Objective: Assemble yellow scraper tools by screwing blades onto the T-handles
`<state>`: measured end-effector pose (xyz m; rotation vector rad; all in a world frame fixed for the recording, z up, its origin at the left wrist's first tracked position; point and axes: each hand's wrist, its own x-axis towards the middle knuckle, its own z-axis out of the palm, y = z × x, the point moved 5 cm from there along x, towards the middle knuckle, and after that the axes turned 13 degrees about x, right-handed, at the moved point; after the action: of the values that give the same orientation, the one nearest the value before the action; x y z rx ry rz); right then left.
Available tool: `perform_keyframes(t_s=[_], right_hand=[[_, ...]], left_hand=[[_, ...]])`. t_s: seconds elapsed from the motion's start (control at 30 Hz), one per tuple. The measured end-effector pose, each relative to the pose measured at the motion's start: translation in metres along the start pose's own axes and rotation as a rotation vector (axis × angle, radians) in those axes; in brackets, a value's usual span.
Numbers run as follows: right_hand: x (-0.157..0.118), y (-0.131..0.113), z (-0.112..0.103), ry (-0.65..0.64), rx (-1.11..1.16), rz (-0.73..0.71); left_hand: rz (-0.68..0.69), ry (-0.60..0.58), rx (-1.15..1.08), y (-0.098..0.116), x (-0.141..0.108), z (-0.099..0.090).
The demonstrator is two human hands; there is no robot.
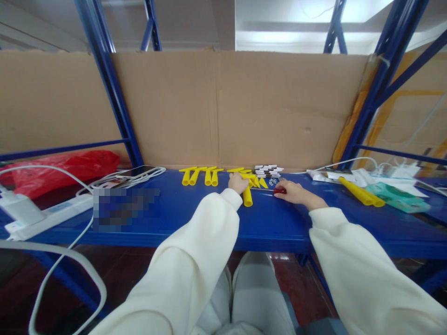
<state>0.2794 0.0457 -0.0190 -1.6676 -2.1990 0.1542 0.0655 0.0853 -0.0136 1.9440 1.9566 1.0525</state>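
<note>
One yellow tube [247, 198] between both hands [239, 183] [292, 191]

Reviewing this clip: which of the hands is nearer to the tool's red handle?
Right. The right hand grips the red handle; the left hand is farther off, to the handle's left, at a yellow tube.

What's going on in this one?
A person works at a blue table. The right hand holds a red-handled tool, its thin shaft pointing toward a yellow piece. The left hand is at that piece; its grip is unclear. Other yellow pieces lie to the left, with white-and-dark parts stacked behind.
</note>
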Motion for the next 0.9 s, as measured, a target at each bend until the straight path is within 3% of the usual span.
perform_keyframes(t_s=[0.2, 0.33, 0.47, 0.53, 0.67, 0.77, 0.9], right_hand=[[0.001, -0.001, 0.002, -0.017, 0.007, -0.015], [0.003, -0.001, 0.004, -0.018, 0.022, -0.039], [0.008, -0.001, 0.001, 0.032, 0.053, -0.060], [0.014, 0.000, -0.005, 0.056, 0.049, -0.049], [0.033, 0.007, -0.025, 0.151, -0.031, 0.069], [0.053, 0.017, -0.040, 0.221, -0.039, 0.221], [0.081, 0.029, -0.046, 0.212, 0.011, 0.405]], left_hand=[[0.045, -0.025, 0.012, -0.019, 0.014, -0.020], [-0.021, -0.062, 0.001, -0.041, 0.020, -0.029], [-0.079, -0.024, -0.039, -0.050, 0.021, -0.032], [-0.044, 0.055, -0.056, -0.048, 0.019, -0.035], [0.033, 0.179, -0.071, -0.044, 0.015, -0.038], [0.049, 0.190, -0.106, -0.043, 0.014, -0.036], [0.048, 0.204, -0.116, -0.043, 0.016, -0.036]])
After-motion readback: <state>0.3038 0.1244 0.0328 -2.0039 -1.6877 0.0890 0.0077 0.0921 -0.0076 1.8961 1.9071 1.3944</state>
